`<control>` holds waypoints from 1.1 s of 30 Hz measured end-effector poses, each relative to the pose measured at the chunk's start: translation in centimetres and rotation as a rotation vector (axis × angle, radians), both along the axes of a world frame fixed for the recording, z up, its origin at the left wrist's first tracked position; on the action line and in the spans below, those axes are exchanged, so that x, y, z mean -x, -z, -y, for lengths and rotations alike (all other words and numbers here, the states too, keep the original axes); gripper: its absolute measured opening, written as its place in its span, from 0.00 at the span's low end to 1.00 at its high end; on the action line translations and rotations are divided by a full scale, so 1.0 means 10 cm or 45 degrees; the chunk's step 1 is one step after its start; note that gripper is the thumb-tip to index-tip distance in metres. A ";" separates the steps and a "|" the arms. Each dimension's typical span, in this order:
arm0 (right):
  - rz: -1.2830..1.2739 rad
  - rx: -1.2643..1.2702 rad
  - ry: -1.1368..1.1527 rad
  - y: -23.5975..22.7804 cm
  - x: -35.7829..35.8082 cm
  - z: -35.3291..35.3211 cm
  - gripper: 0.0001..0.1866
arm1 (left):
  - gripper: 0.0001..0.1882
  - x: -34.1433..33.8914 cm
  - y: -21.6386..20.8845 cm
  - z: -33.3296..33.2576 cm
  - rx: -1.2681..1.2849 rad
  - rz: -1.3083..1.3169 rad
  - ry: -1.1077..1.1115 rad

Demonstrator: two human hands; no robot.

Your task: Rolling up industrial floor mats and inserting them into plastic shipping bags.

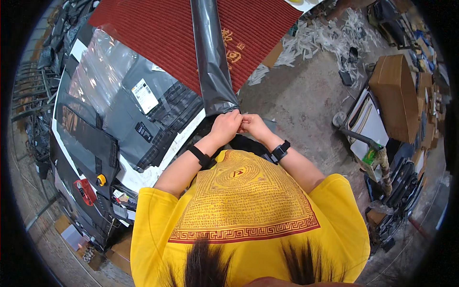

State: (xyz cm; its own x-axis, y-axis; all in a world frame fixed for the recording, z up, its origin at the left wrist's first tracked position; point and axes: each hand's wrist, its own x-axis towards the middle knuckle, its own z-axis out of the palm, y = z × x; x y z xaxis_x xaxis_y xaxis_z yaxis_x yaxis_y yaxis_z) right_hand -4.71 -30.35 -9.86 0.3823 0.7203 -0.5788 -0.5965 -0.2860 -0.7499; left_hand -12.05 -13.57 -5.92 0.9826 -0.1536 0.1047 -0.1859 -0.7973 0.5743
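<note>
From the left grip (226, 127) and right grip (256, 127) — straight ahead — black plastic (209, 52) extends.

1. A workshop or packing room, by its look: a counter (185, 136) carries dark flat goods in clear plastic (114, 105), one with a printed white label (145, 96).
2. A long black plastic sleeve (211, 52) lies across a ribbed red mat (158, 40).
3. Pale plastic-like scraps (330, 40) litter the bare grey floor (296, 107).
4. Cardboard boxes (393, 98) stand at the right.
5. Dark pieces (36, 134), too blurred to name, crowd the left edge.
</note>
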 end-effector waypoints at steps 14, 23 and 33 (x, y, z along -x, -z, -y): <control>-0.120 0.063 -0.172 -0.10 -0.22 0.19 0.13 | 0.35 0.73 -0.17 -0.87 -0.271 -0.053 -0.342; -0.299 -0.631 0.444 -0.75 -1.11 -0.60 0.15 | 0.17 -0.41 0.03 -1.04 0.477 0.017 -0.558; 1.191 0.764 0.013 -0.53 -1.05 -1.49 0.52 | 0.23 -0.62 0.92 -0.47 1.167 -0.365 -1.128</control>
State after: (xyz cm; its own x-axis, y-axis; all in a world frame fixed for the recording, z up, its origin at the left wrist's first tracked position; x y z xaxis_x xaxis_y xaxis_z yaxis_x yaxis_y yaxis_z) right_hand 5.80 -15.47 -4.53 0.8547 0.4142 -0.3130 0.1275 -0.7518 -0.6469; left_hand -5.90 -8.91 -15.16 0.7172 0.5683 -0.4033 0.4163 0.1147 0.9020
